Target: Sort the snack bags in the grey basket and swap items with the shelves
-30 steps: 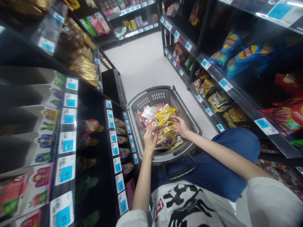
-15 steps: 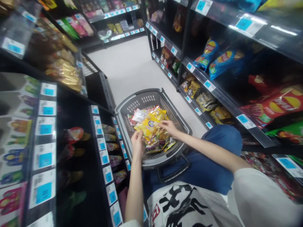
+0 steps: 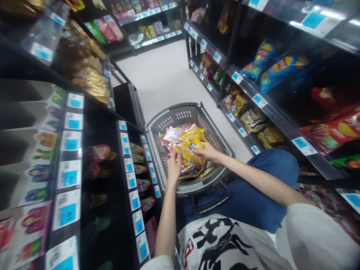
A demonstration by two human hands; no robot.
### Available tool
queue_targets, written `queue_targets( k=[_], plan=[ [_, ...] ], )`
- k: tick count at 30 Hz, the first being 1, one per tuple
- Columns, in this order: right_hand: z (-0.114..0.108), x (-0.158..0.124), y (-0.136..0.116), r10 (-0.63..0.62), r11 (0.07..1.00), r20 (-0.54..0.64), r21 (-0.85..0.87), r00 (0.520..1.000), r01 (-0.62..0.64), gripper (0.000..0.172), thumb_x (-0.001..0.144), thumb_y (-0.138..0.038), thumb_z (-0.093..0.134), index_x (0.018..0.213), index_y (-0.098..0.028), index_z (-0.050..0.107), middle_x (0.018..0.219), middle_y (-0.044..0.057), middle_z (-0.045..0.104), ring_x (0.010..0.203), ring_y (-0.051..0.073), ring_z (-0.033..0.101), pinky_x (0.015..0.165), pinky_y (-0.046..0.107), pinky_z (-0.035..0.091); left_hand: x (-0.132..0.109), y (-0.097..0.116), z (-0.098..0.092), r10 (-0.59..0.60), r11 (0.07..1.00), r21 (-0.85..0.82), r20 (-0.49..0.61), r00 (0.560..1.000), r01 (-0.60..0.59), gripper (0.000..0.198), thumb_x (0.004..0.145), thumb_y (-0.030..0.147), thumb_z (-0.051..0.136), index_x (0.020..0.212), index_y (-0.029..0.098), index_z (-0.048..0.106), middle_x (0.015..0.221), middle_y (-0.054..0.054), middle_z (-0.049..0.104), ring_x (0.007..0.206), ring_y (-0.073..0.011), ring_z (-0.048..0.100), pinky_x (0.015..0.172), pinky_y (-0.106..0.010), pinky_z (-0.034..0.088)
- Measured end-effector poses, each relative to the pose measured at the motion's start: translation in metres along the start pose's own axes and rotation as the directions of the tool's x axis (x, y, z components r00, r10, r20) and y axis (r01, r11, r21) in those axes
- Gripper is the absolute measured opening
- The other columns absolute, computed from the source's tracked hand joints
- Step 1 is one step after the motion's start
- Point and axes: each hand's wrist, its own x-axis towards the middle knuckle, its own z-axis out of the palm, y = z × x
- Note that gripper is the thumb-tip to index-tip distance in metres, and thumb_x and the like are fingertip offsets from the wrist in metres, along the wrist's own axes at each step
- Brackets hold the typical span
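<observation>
Over a grey shopping basket (image 3: 161, 176), a yellow snack bag (image 3: 189, 144) with a round blue logo is held between my two hands. My right hand (image 3: 208, 150) grips its right side, fingers closed on the edge. At the lower left of the bag, my left hand (image 3: 174, 165) pinches its corner. Beneath it lie several other packaged snacks in the basket, among them a silver-white packet (image 3: 172, 134) at the back left. The held bag hides part of the pile. The basket's black handle (image 3: 212, 204) is folded down toward my body.
Shelves with blue-and-white price tags (image 3: 131, 182) line the left side close to my left arm. On the right, shelves hold blue chip bags (image 3: 277, 73) and red chip bags (image 3: 337, 131). Pale floor (image 3: 157, 71) runs beyond the basket. My bent knee (image 3: 277, 165) is right of the basket.
The view has shifted a little, so the basket and shelves sit further right in the picture. The yellow bag is still in both hands, slightly turned, with my right hand's grip lower on it.
</observation>
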Motion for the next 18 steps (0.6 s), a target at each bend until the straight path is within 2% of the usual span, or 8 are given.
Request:
queue_targets(
  k=[3,5,7,9,12,15,17,18],
  plan=[
    [-0.033,-0.011,-0.05,-0.183,0.966,-0.119,-0.206,0.976,0.157,0.019,0.079,-0.028,0.079,0.095,-0.018,0.078,0.077,0.002,0.074,0.074,0.02,0.069,0.078,0.037,0.061,-0.003,-0.003,0.002,0.041,0.982,0.168,0.24,0.97,-0.083,0.031,0.1,0.046,0.057,0.103,0.018,0.07,0.095,-0.01,0.072,0.086,-0.0212,0.065,0.08,-0.034,0.048],
    [-0.068,-0.03,-0.088,-0.327,0.898,-0.161,-0.36,0.931,0.254,0.033,0.079,-0.018,0.076,0.111,-0.022,0.08,0.109,0.001,0.079,0.109,0.024,0.071,0.108,0.038,0.053,-0.004,-0.008,0.005,0.036,0.959,0.241,0.416,0.909,-0.148,0.03,0.098,0.045,0.057,0.099,0.02,0.073,0.094,-0.012,0.075,0.087,-0.026,0.068,0.079,-0.035,0.047],
    [-0.106,-0.059,-0.118,-0.443,0.82,-0.225,-0.493,0.868,0.291,0.042,0.078,-0.01,0.072,0.116,-0.026,0.08,0.129,0.0,0.075,0.13,0.024,0.063,0.122,0.038,0.041,-0.005,-0.014,0.007,0.018,0.934,0.294,0.528,0.849,-0.203,0.032,0.097,0.046,0.054,0.104,0.021,0.073,0.097,-0.013,0.077,0.091,-0.0294,0.07,0.081,-0.035,0.049],
    [-0.142,-0.095,-0.129,-0.534,0.768,-0.362,-0.586,0.764,0.26,0.045,0.08,-0.008,0.067,0.119,-0.026,0.079,0.138,0.003,0.07,0.137,0.025,0.059,0.125,0.04,0.038,-0.005,-0.019,0.008,-0.015,0.905,0.355,0.576,0.817,-0.234,0.039,0.1,0.047,0.046,0.114,0.02,0.072,0.104,-0.015,0.077,0.098,-0.0315,0.072,0.085,-0.036,0.051],
    [-0.187,-0.145,-0.108,-0.581,0.769,-0.58,-0.621,0.571,0.151,0.04,0.084,-0.011,0.065,0.117,-0.03,0.076,0.139,0.005,0.069,0.139,0.026,0.056,0.126,0.042,0.037,-0.005,-0.022,0.008,-0.083,0.856,0.452,0.601,0.795,-0.252,0.048,0.104,0.046,0.036,0.126,0.017,0.067,0.116,-0.019,0.076,0.107,-0.0337,0.073,0.091,-0.039,0.053],
    [-0.208,-0.178,-0.061,-0.477,0.854,-0.764,-0.52,0.435,0.024,0.028,0.089,-0.017,0.071,0.113,-0.032,0.074,0.134,0.006,0.07,0.134,0.027,0.058,0.123,0.047,0.04,-0.001,-0.021,0.008,-0.161,0.801,0.539,0.611,0.775,-0.259,0.049,0.105,0.044,0.034,0.131,0.016,0.065,0.122,-0.021,0.074,0.111,-0.0359,0.073,0.091,-0.041,0.054],
    [-0.206,-0.188,-0.034,-0.328,0.925,-0.859,-0.376,0.393,-0.049,0.023,0.096,-0.03,0.072,0.119,-0.027,0.071,0.135,0.008,0.066,0.128,0.027,0.06,0.113,0.049,0.05,0.002,-0.02,0.009,-0.203,0.768,0.586,0.606,0.769,-0.258,0.049,0.105,0.042,0.034,0.134,0.016,0.064,0.122,-0.021,0.074,0.113,-0.0368,0.073,0.09,-0.041,0.055],
    [-0.202,-0.189,-0.026,-0.236,0.954,-0.881,-0.29,0.409,-0.076,0.026,0.099,-0.037,0.07,0.122,-0.025,0.069,0.136,0.009,0.065,0.125,0.027,0.061,0.108,0.047,0.054,0.004,-0.02,0.009,-0.218,0.757,0.602,0.602,0.769,-0.256,0.048,0.105,0.04,0.035,0.135,0.016,0.064,0.122,-0.022,0.074,0.114,-0.0369,0.073,0.091,-0.042,0.055]
  ],
)
